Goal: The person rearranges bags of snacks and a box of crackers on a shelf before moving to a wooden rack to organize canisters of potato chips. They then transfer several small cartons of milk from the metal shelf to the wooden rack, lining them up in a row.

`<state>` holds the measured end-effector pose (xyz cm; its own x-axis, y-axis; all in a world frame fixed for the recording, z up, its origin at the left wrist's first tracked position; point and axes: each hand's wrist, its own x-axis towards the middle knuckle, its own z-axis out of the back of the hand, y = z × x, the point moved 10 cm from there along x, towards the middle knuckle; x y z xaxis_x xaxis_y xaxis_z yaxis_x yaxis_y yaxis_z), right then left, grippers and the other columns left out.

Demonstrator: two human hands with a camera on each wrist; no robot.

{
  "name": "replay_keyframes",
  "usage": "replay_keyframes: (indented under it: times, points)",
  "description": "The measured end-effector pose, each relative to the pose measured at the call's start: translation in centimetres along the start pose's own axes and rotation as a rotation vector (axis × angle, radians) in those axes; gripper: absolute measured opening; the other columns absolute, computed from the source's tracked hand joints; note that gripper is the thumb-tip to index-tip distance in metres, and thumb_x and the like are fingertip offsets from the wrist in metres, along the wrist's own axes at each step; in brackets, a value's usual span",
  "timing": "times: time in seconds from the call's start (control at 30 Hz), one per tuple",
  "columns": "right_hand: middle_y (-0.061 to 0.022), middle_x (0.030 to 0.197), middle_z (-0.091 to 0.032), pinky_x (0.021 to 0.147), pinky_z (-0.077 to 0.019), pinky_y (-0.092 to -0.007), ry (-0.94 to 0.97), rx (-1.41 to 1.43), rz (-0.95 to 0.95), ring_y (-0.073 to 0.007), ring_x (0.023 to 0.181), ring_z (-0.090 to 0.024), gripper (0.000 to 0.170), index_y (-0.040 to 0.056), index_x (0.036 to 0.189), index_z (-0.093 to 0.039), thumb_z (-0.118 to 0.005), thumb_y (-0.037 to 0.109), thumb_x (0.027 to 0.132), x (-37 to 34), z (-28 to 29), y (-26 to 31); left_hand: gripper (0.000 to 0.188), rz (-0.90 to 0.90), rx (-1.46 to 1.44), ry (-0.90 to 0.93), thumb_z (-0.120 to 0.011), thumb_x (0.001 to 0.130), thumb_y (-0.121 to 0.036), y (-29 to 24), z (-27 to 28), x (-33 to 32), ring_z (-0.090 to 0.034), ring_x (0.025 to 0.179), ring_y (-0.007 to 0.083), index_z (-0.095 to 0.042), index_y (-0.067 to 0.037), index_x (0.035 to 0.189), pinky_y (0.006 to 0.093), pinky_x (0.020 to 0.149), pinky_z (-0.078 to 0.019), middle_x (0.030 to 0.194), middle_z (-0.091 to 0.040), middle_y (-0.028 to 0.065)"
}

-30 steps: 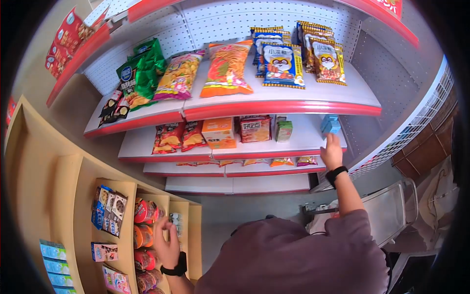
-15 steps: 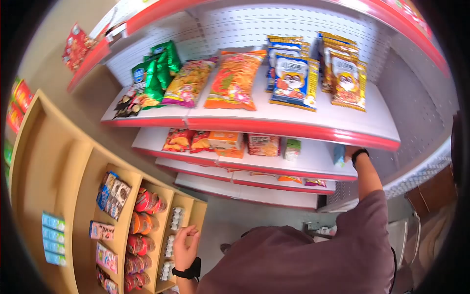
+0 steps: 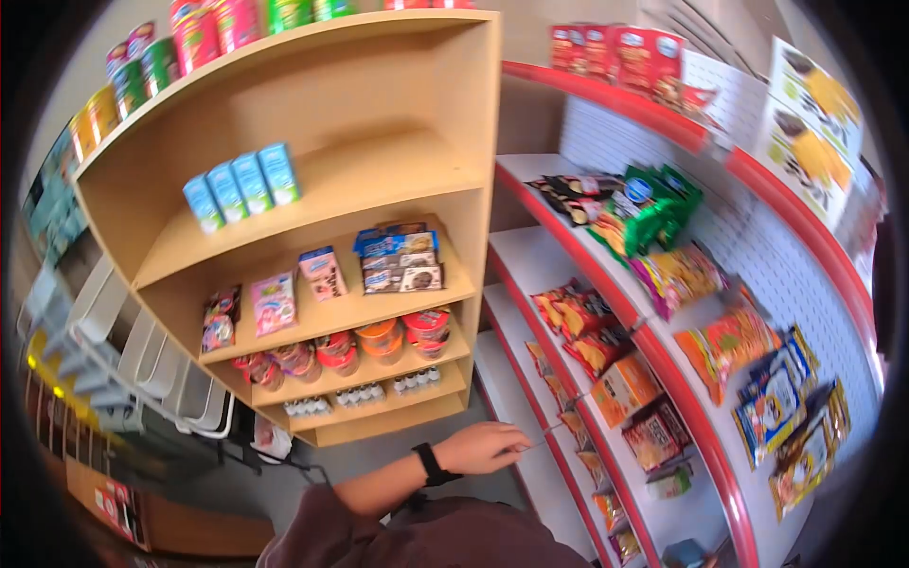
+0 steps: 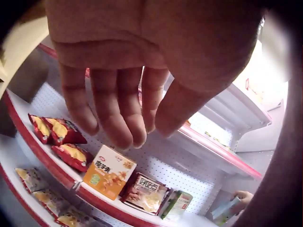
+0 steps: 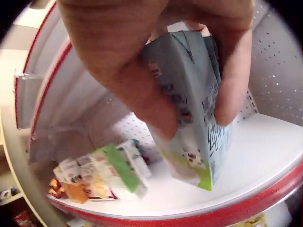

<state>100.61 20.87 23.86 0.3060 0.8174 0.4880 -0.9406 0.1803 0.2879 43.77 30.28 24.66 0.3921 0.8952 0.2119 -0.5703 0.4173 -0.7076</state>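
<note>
My right hand (image 5: pixel 118 52) grips a light-blue milk carton (image 5: pixel 194 118) from above, thumb on one side and fingers on the other. The carton stands tilted over the white shelf (image 5: pixel 255 161) near its red front edge. In the left wrist view, the carton (image 4: pixel 226 210) and the fingers holding it show at the lower right. My left hand (image 3: pixel 483 448) hangs in front of the red-edged shelves with nothing in it, its fingers loosely bent (image 4: pixel 111 120). Beyond it stand an orange-and-white snack box (image 4: pixel 110 172), a biscuit pack (image 4: pixel 146 193) and a small green-and-white box (image 4: pixel 177 205).
A wooden shelf unit (image 3: pixel 490 114) stands to the left, with a row of similar blue cartons (image 3: pixel 248 185) on an upper board. Biscuit packs (image 3: pixel 402 260) and red-lidded tubs (image 3: pixel 426 327) sit below. Bagged snacks (image 3: pixel 724 336) line the upper red-edged shelf.
The head view has swung left toward the wooden shelves. My right hand has reached the blue carton and taken hold of it. The left hand now appears before the red-edged shelves, still holding nothing.
</note>
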Motion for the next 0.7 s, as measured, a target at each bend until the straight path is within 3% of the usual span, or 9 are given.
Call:
replay_keyframes:
  times: [0.03, 0.07, 0.13, 0.2, 0.27, 0.33, 0.53, 0.63, 0.7]
  points:
    - [-0.0272, 0.132, -0.057, 0.105, -0.0446, -0.0553, 0.092, -0.098, -0.094, -0.0481, 0.118, -0.057, 0.076, 0.0092, 0.143, -0.055, -0.079, 0.037, 0.076, -1.6, -4.9, -7.5, 0.028, -0.059, -0.011, 0.017, -0.063, 0.098, -0.022, -0.3, -0.4, 0.9, -0.066, 0.098, 0.0294, -0.065, -0.007, 0.122, 0.0394, 0.087, -0.0529, 0.102, -0.067, 0.0100]
    - [-0.0241, 0.128, -0.059, 0.100, -0.0485, -0.0509, 0.166, 0.140, 0.039, -0.0413, 0.115, -0.059, 0.073, 0.0064, 0.139, -0.055, -0.085, 0.028, 0.075, -1.9, -3.8, -2.9, 0.030, -0.070, -0.028, 0.081, -0.064, 0.098, -0.021, -0.9, -1.2, 1.8, -0.064, 0.103, 0.0294, -0.063, -0.008, 0.124, 0.0400, 0.089, -0.0522, 0.108, -0.066, 0.0102]
    - [-0.0183, 0.124, -0.060, 0.096, -0.0505, -0.0458, 0.373, 0.667, -0.019, -0.0317, 0.113, -0.059, 0.074, 0.0045, 0.133, -0.056, -0.092, 0.016, 0.069, -2.1, -4.7, 4.1, 0.044, -0.152, -0.079, 0.179, -0.069, 0.092, -0.021, -2.8, -2.7, 3.4, -0.058, 0.116, 0.0307, -0.057, -0.009, 0.133, 0.0423, 0.097, -0.0494, 0.125, -0.059, 0.0118]
    - [-0.0146, 0.124, -0.059, 0.098, -0.0490, -0.0432, 0.527, 0.946, -0.184, -0.0260, 0.113, -0.058, 0.072, 0.0054, 0.127, -0.057, -0.093, 0.006, 0.065, -2.8, -8.7, 8.8, 0.074, -0.260, -0.173, 0.193, -0.079, 0.082, -0.021, -5.2, -3.9, 4.1, -0.045, 0.132, 0.0353, -0.045, -0.012, 0.147, 0.0461, 0.107, -0.0438, 0.144, -0.044, 0.0146]
    - [-0.0142, 0.121, -0.059, 0.099, -0.0474, -0.0429, 0.565, 0.966, -0.128, -0.0280, 0.112, -0.057, 0.073, 0.0063, 0.123, -0.058, -0.095, 0.007, 0.061, -1.0, -5.3, 22.8, 0.099, -0.308, -0.224, 0.145, -0.086, 0.073, -0.021, -7.4, -3.1, 3.9, -0.034, 0.142, 0.0400, -0.034, -0.014, 0.156, 0.0491, 0.114, -0.0382, 0.154, -0.032, 0.0166]
    - [-0.0133, 0.119, -0.057, 0.100, -0.0452, -0.0421, 0.447, 0.832, 0.406, -0.0302, 0.110, -0.056, 0.070, 0.0070, 0.121, -0.058, -0.093, 0.005, 0.060, 1.0, -3.0, 33.4, 0.112, -0.313, -0.198, 0.067, -0.089, 0.067, -0.020, -8.4, -1.2, 3.3, -0.027, 0.146, 0.0432, -0.027, -0.016, 0.160, 0.0508, 0.118, -0.0341, 0.158, -0.025, 0.0180]
    - [-0.0134, 0.127, -0.056, 0.102, -0.0428, -0.0455, 0.495, 1.041, 0.901, -0.0347, 0.114, -0.055, 0.066, 0.0082, 0.126, -0.059, -0.090, 0.009, 0.068, 0.3, 1.7, 54.6, 0.103, -0.200, -0.005, -0.460, -0.090, 0.066, -0.023, -3.8, 10.7, -2.2, -0.039, 0.139, 0.0405, -0.039, -0.011, 0.155, 0.0478, 0.112, -0.0413, 0.144, -0.042, 0.0174]
    - [-0.0175, 0.138, -0.052, 0.116, -0.0347, -0.0451, 0.816, 1.408, 0.859, -0.0317, 0.138, -0.045, 0.118, -0.0043, 0.150, -0.035, -0.098, 0.028, 0.055, -1.6, -1.6, 60.2, 0.109, -0.162, -0.146, -0.600, -0.090, 0.065, -0.021, -1.2, 16.0, -7.3, -0.041, 0.137, 0.0366, -0.034, -0.008, 0.157, 0.0435, 0.114, -0.0379, 0.144, -0.042, 0.0163]
    - [-0.0188, 0.133, -0.055, 0.113, -0.0391, -0.0462, 0.954, 1.529, 0.884, -0.0324, 0.135, -0.048, 0.112, -0.0037, 0.148, -0.039, -0.098, 0.027, 0.058, -3.5, -1.9, 65.1, 0.108, -0.124, -0.277, -0.654, -0.089, 0.066, -0.020, 0.0, 18.9, -10.3, -0.040, 0.139, 0.0340, -0.034, -0.007, 0.157, 0.0425, 0.115, -0.0363, 0.146, -0.041, 0.0157]
